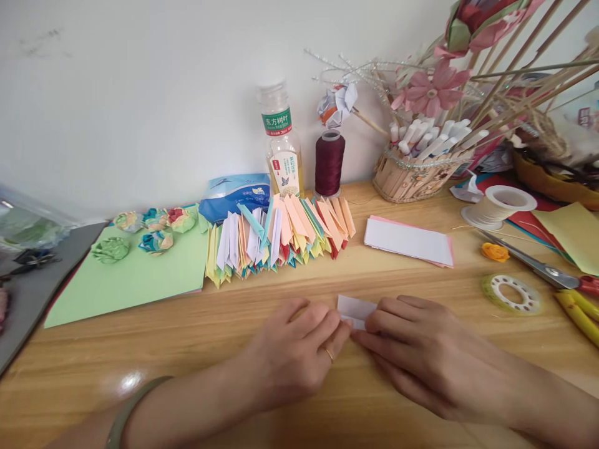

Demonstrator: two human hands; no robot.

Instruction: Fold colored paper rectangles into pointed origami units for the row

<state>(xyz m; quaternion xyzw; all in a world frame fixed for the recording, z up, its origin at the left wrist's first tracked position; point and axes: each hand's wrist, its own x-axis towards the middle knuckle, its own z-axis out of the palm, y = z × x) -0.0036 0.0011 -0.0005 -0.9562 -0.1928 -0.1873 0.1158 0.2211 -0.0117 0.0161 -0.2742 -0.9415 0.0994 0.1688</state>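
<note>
A small white strip of paper (354,307) lies low over the wooden table between my two hands, with a crease along its length. My left hand (299,343) is closed on its left end, fingers curled and a ring on one of them. On the right end, my right hand (416,349) is closed too, its fingertips pressing the paper. Both hands cover parts of the strip. Behind them, a long row of folded paper pieces (281,234) in several colours stands packed together. To its right sits a stack of white and pink paper slips (407,241).
Green paper (154,280) at left bears several paper flowers (156,242). A bottle (283,149), a thread spool (330,163) and a marker basket (416,178) stand along the wall. Tape (526,296), scissors (545,271) and a white spool (498,206) lie at right.
</note>
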